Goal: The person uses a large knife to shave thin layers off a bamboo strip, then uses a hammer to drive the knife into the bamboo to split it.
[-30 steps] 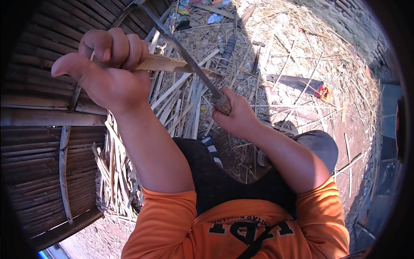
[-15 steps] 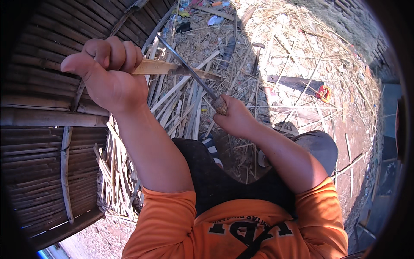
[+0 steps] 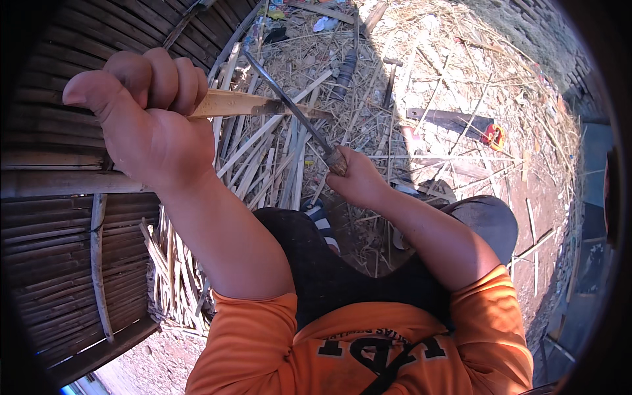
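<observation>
My left hand [image 3: 158, 131] is raised at the upper left, its fingers wrapped round a flat strip of pale wood or bamboo [image 3: 230, 105]. Dark patches mark the strip toward its far end, which points right. My right hand [image 3: 359, 181] grips the wooden handle [image 3: 336, 162] of a long narrow knife, low over my knees. The knife's steel blade [image 3: 283, 97] slants up and left across the strip. Whether its edge touches the strip I cannot tell.
Many split strips [image 3: 266, 174] lie before my feet, and a bundle [image 3: 178, 276] leans by the slatted bamboo wall [image 3: 52, 257] on my left. On the littered ground are a wrapped-handled tool [image 3: 345, 74], a hammer [image 3: 390, 82] and a handsaw [image 3: 454, 121] with an orange-red handle.
My left hand has moved left and slightly up, drawing the strip left along the blade. The right hand and knife have barely shifted.
</observation>
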The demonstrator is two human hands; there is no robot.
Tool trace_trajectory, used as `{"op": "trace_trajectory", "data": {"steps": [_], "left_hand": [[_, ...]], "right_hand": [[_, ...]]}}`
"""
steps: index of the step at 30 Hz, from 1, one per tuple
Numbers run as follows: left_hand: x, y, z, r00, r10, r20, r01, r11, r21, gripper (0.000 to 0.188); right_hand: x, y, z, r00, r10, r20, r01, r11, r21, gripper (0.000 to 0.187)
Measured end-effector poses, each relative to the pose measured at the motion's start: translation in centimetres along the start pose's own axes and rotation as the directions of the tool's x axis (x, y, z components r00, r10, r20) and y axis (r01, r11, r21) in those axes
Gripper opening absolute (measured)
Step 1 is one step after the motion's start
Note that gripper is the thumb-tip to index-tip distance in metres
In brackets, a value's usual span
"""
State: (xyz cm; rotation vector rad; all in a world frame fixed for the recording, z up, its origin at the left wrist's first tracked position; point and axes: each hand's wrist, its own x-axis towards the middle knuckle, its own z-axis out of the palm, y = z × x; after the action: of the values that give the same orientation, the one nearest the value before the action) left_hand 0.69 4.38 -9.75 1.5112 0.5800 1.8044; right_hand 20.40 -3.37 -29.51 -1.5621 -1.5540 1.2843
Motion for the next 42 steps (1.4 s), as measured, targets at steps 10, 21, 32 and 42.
{"op": "trace_trajectory", "data": {"steps": [10,21,32,42], "left_hand": [[0.4,2.3,-3.9,0.961,-0.075,0.266,0.163,0.932,-0.325,0.054],[0.7,1.2,-5.5,0.986,-0.01,0.164,0.055,0.961,-0.272,0.051],[0.6,0.6,-4.0,0.975,0.017,0.222,0.033,0.975,-0.22,0.047],[0.5,0.6,-4.4,0.962,0.001,0.273,0.092,0.939,-0.33,0.047]], "right_hand": [[0.2,-3.8,-3.5,0.984,-0.098,-0.151,0.114,0.989,0.098,0.034],[1.3,1.4,-2.0,0.989,0.105,-0.103,-0.121,0.979,-0.163,0.032],[0.5,1.3,1.1,1.0,0.018,0.026,-0.017,0.998,-0.054,0.039],[0.3,-2.8,-1.0,0.969,-0.156,-0.194,0.181,0.976,0.119,0.041]]}}
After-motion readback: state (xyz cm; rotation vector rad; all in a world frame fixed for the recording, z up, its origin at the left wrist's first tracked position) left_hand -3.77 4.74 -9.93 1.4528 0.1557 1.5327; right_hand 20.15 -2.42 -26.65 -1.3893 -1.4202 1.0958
